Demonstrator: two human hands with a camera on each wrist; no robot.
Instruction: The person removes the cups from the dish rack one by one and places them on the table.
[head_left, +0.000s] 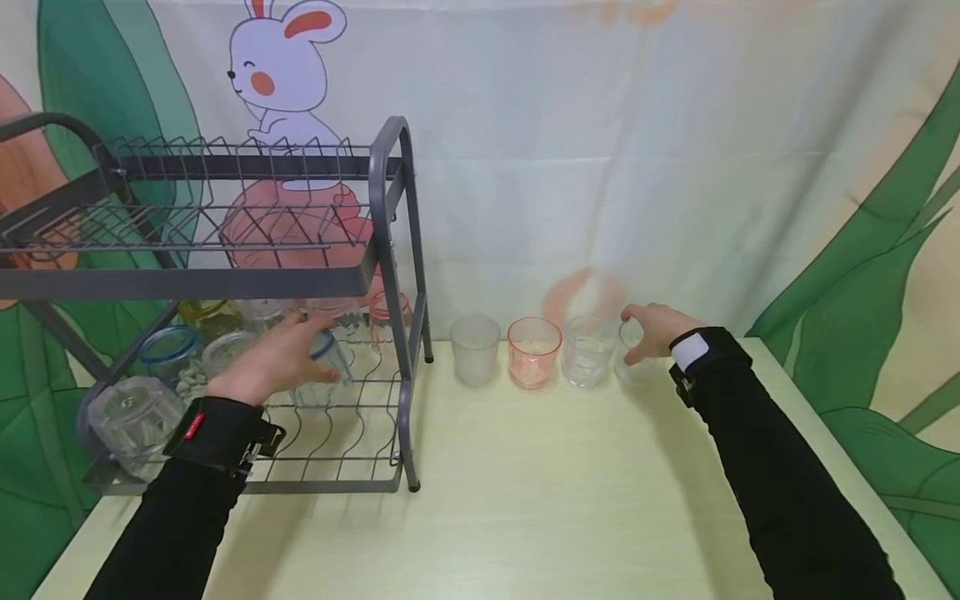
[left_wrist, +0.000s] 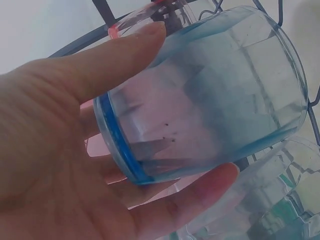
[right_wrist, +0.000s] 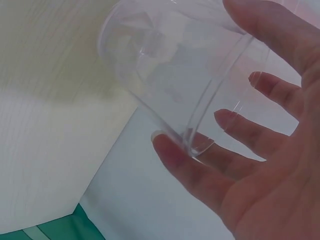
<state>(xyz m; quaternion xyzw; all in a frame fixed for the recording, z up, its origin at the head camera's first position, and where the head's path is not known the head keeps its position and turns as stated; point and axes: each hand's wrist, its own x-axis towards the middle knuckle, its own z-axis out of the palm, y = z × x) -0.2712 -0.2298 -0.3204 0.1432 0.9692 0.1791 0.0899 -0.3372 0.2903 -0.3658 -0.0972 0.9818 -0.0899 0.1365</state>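
My left hand [head_left: 272, 357] is at the lower shelf of the dish rack, its thumb and fingers round a blue-rimmed glass [left_wrist: 220, 100]. That glass lies tilted in the left wrist view, with its blue rim towards the palm. At the right end of a row on the table, my right hand [head_left: 657, 329] holds a clear glass [right_wrist: 165, 65] near its rim, thumb on one side and fingers on the other. Beside it in the row stand another clear glass [head_left: 587, 354], a glass with an orange-red rim [head_left: 534, 367] and a frosted glass [head_left: 476, 354].
The dark two-tier wire rack [head_left: 300, 283] stands on the left of the pale table [head_left: 562, 500]. Its lower shelf bears several more glasses, among them an upturned clear one [head_left: 135, 421] and a second blue-rimmed one [head_left: 169, 354]. A printed curtain [head_left: 510, 167] hangs close behind.
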